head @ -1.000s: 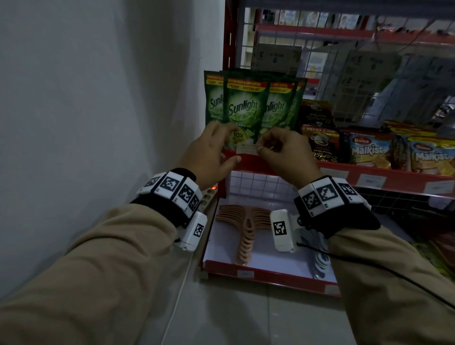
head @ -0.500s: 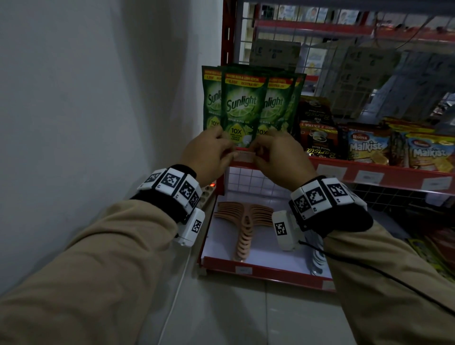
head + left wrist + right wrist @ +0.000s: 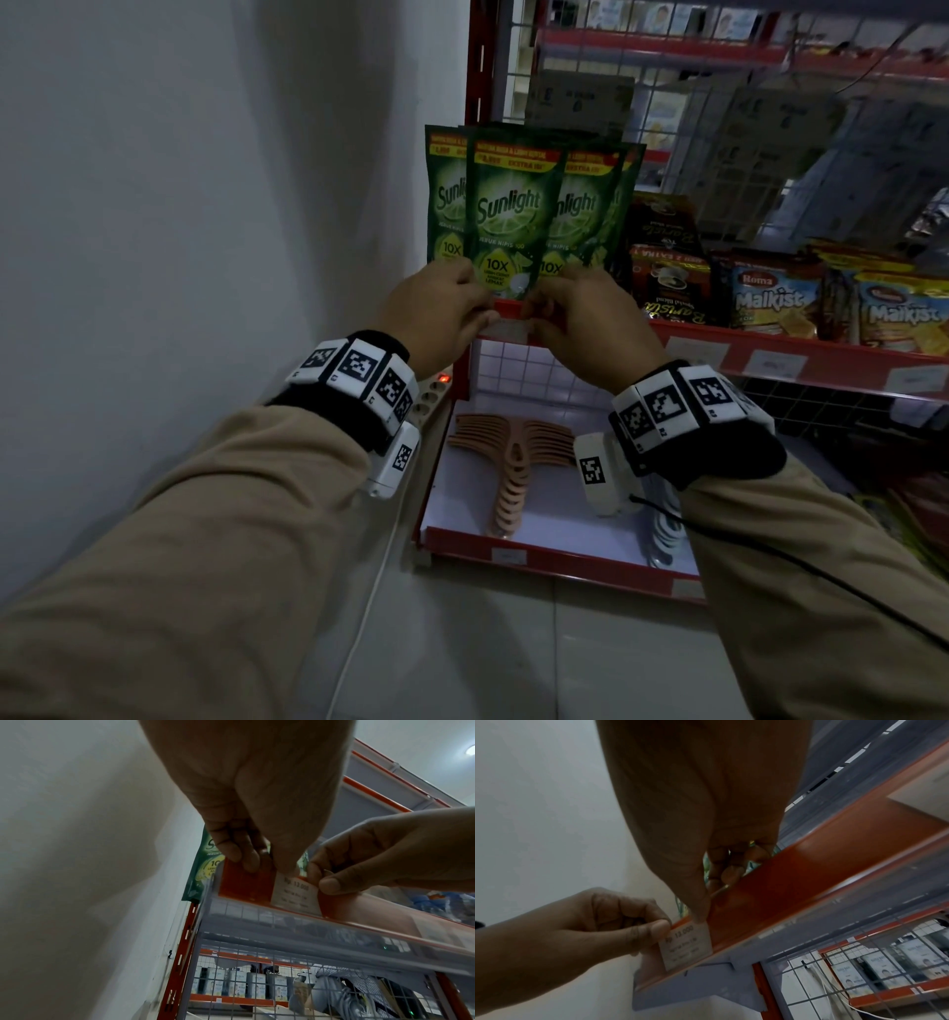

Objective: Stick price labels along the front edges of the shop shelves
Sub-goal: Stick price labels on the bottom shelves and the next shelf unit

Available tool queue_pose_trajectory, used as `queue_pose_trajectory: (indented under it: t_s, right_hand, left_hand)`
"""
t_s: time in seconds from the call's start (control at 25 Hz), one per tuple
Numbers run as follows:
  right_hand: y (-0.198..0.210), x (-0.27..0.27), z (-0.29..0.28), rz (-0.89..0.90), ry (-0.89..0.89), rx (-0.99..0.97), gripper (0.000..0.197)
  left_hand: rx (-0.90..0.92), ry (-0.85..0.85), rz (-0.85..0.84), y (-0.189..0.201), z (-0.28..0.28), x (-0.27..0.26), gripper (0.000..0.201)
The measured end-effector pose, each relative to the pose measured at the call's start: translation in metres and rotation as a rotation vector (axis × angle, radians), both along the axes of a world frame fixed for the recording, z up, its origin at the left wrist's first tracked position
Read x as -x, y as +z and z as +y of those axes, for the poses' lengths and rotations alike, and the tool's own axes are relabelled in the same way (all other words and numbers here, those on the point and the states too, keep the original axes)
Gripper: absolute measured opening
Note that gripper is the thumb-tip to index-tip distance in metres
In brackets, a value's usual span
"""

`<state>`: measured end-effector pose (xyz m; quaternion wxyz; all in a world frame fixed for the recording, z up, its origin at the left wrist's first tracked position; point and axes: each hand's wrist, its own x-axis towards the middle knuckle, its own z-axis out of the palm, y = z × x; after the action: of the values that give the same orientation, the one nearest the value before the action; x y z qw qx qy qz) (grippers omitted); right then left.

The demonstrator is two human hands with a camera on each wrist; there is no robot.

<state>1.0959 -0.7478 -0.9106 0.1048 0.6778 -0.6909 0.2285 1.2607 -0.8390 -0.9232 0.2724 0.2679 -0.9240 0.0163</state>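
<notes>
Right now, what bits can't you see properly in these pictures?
- Price label: in the head view both hands hide most of it. The wrist views show "13.000"; the smaller lines are blurred.
- Left hand and right hand: fingertips hidden behind the knuckles in the head view.
- Sunlight pouches: bottoms covered by the hands.
- Other shelf labels: print too small and dim.
- Malkist packs: cut off by the right edge.

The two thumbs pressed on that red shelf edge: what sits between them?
A white paper price label, reading 13.000, seen in both wrist views.
</notes>
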Motion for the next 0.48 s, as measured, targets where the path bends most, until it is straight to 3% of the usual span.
queue_pose_trajectory:
  t_s: [0.32, 0.48]
  right_hand:
    - [-0.001, 0.003, 0.002, -0.029, 0.017, 0.041, 0.021]
    - [0.002, 0.012, 0.01, 0.066, -0.012, 0.017, 0.025]
  left_hand:
    - [0.021, -0.026, 0.054, -0.002, 0.001, -0.004, 0.024]
    - [0.133, -0.022, 0.057, -0.006, 0.006, -0.003, 0.023]
